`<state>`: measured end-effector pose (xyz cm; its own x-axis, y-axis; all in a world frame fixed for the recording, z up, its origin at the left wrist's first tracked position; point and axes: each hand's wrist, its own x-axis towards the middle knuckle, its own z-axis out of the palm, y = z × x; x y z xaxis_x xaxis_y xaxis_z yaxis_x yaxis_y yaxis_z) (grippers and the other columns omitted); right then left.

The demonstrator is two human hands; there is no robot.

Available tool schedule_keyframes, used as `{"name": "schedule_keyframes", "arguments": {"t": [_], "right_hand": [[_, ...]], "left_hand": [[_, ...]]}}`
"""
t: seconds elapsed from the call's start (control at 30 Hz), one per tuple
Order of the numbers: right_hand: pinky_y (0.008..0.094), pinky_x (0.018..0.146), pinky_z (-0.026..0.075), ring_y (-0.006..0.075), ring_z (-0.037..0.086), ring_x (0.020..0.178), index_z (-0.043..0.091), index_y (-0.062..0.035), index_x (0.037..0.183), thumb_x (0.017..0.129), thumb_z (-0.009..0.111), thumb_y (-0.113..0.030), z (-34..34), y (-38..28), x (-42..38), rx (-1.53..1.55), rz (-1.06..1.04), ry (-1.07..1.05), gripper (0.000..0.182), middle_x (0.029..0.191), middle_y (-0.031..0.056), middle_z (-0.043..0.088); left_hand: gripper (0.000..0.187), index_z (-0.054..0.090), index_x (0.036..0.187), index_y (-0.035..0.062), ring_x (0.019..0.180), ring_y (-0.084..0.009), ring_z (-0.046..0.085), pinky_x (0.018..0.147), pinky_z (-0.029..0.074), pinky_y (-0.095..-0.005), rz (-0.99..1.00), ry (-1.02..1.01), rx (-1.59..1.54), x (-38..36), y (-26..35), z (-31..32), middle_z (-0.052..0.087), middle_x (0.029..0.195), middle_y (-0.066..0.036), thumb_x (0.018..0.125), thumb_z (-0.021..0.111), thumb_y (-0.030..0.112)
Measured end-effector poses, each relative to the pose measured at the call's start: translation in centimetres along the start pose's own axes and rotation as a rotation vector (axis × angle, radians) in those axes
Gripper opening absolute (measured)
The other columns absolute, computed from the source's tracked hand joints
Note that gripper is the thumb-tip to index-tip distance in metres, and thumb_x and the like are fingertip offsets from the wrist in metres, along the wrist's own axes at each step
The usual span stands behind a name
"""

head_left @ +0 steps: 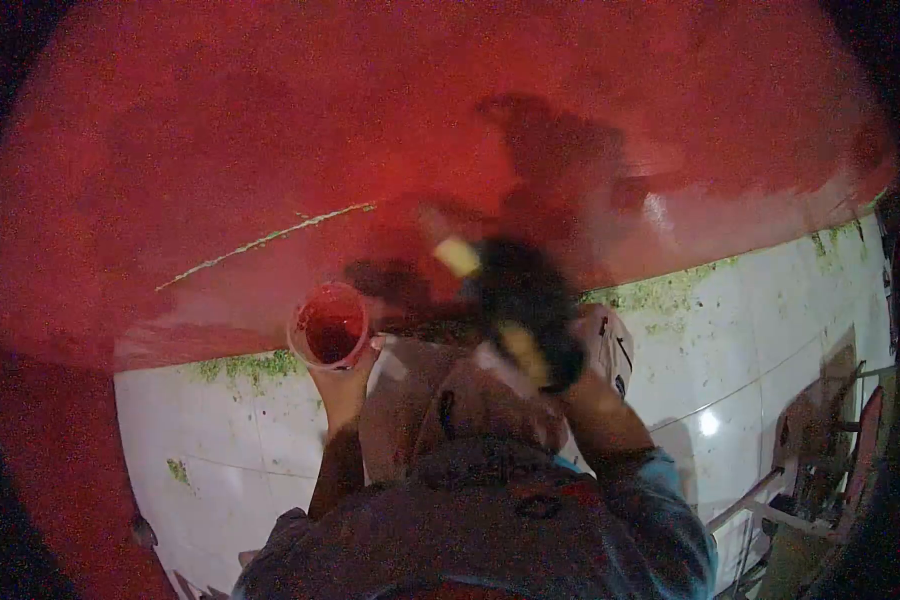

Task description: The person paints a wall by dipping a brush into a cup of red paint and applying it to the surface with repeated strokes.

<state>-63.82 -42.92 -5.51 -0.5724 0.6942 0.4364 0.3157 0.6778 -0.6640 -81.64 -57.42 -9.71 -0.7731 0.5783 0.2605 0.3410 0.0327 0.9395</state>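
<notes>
My left hand (345,385) is wrapped round a clear cup (330,325) with dark red liquid in it, held low in front of the red surface (270,130). To the right, my right hand (530,300) looks black, perhaps gloved, and is smeared by motion. A blurred tool with a yellow part (456,257) sticks out of it toward the upper left, close to the red surface. The fingers round the tool are hard to make out. A pale, cracked line (270,238) runs across the red surface above the cup.
White tiles (240,420) with green specks lie below the red surface on both sides. A metal frame (800,520) stands at the lower right. A bright light spot (708,423) reflects off the right tiles. My clothed lap and shirt (470,510) fill the bottom centre.
</notes>
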Motion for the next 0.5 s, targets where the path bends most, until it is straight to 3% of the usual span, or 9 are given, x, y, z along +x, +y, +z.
{"name": "schedule_keyframes", "arguments": {"t": [0.17, 0.37, 0.43, 0.5], "right_hand": [[0.0358, 0.065, 0.044, 0.024, 0.056, 0.079, 0.056, -0.0042, 0.103, 0.084, 0.047, -0.021, 0.2, 0.7, -0.2, 0.24, 0.123, -0.049, 0.027, 0.088, 0.0117, 0.058], [0.0354, 0.062, 0.044, 0.0205, 0.055, 0.074, 0.057, -0.0033, 0.1, 0.084, 0.046, -0.022, 1.3, 1.9, -0.5, 0.565, 0.303, -0.061, 0.027, 0.082, 0.0089, 0.058], [0.0336, 0.058, 0.043, 0.0189, 0.055, 0.065, 0.058, -0.0029, 0.102, 0.085, 0.046, -0.024, 1.3, 2.0, -0.4, 0.299, -0.362, 0.4, 0.029, 0.077, 0.0083, 0.058], [0.0355, 0.074, 0.042, 0.0203, 0.052, 0.079, 0.058, -0.0072, 0.094, 0.086, 0.048, -0.031, -4.7, 2.7, 1.1, 0.167, 0.33, -0.379, 0.027, 0.088, 0.0051, 0.057]], "left_hand": [[0.079, 0.027, 0.123, 0.0022, 0.093, -0.0221, 0.051, 0.083, 0.042, -0.0331, 0.075, -0.083, 0.121, -0.4, 1.5, -0.2, 0.05, 0.103, -0.01, 0.061, 0.075, 0.005], [0.067, 0.037, 0.118, 0.0014, 0.094, -0.022, 0.051, 0.085, 0.04, -0.0329, -0.074, -0.01, 0.159, -1.2, 1.5, 0.6, 0.051, 0.105, -0.01, 0.063, 0.075, 0.01], [0.065, 0.041, 0.118, 0.0011, 0.099, -0.0224, 0.05, 0.087, 0.039, -0.0329, -0.001, 0.054, 0.075, -1.7, 2.4, 1.3, 0.05, 0.109, -0.011, 0.065, 0.075, 0.014], [0.067, 0.04, 0.119, 0.0012, 0.101, -0.0225, 0.049, 0.088, 0.038, -0.0328, -0.015, 0.058, 0.081, -1.8, 1.7, 1.3, 0.049, 0.111, -0.011, 0.064, 0.076, 0.015]]}}
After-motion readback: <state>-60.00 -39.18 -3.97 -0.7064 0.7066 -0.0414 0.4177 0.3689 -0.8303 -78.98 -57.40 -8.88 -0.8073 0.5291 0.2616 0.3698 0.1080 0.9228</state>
